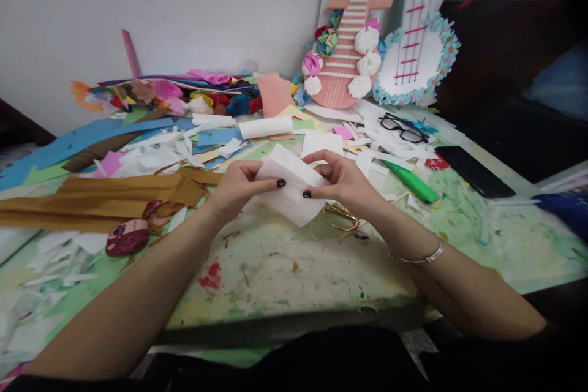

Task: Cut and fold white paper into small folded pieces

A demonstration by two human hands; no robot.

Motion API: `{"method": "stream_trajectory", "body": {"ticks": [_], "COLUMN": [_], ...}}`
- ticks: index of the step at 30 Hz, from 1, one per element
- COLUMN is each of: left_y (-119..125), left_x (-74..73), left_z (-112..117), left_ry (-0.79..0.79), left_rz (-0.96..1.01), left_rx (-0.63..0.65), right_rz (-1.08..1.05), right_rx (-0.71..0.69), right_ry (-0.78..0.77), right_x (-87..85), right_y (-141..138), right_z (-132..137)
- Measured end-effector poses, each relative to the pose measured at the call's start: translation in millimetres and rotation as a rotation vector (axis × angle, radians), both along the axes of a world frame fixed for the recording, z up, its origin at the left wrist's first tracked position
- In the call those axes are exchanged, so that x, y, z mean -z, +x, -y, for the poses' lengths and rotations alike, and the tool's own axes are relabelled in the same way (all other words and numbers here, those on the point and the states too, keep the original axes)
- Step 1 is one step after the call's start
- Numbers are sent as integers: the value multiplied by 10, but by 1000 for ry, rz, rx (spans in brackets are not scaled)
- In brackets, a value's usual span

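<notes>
A piece of thin white paper (294, 187), tilted and folded along its upper edge, is held above the table between both hands. My left hand (243, 187) pinches its left side, thumb on the near face. From the other side, my right hand (342, 184) grips it with the thumb in front and the fingers behind. Just below my right hand lie gold-handled scissors (340, 218), their blades mostly hidden. Another white paper square (322, 143) rests on the table behind the held piece.
Brown crepe paper (114, 196) and a maroon case (127, 237) lie at the left. To the right are a green tube (411, 180), black glasses (404, 127) and a phone (474, 171). Paper instruments (342, 67) lean against the wall. White paper scraps (156, 153) litter the table (294, 282).
</notes>
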State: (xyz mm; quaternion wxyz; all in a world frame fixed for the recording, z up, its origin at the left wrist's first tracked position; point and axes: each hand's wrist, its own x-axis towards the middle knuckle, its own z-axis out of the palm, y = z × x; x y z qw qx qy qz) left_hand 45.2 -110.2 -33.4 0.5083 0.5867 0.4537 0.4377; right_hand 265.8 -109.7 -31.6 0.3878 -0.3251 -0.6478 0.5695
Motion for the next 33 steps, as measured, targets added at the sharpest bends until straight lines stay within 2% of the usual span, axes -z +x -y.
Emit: {"method": "stream_trajectory", "body": {"ticks": [4,8,15,25,33], "left_y": [-21,-16,3,-13,-28], "left_x": [-6,-10,-35,3,30], "left_z": [-1,9,27,-1,-22], "left_ry": [42,127,205,207,226], "left_rz": [27,-36,-94,-31,-9], "left_rx": [50,-29,-151,-170,-184], "right_rz": [105,163,18,-49,13], "right_rx": [43,54,110,287,257], "right_ry": [92,147,37,-24,15], "right_x": [27,35,2,-14,19], "right_y": [-27,-57,-35,-41,-36], "right_z": [24,60,37,24,21]}}
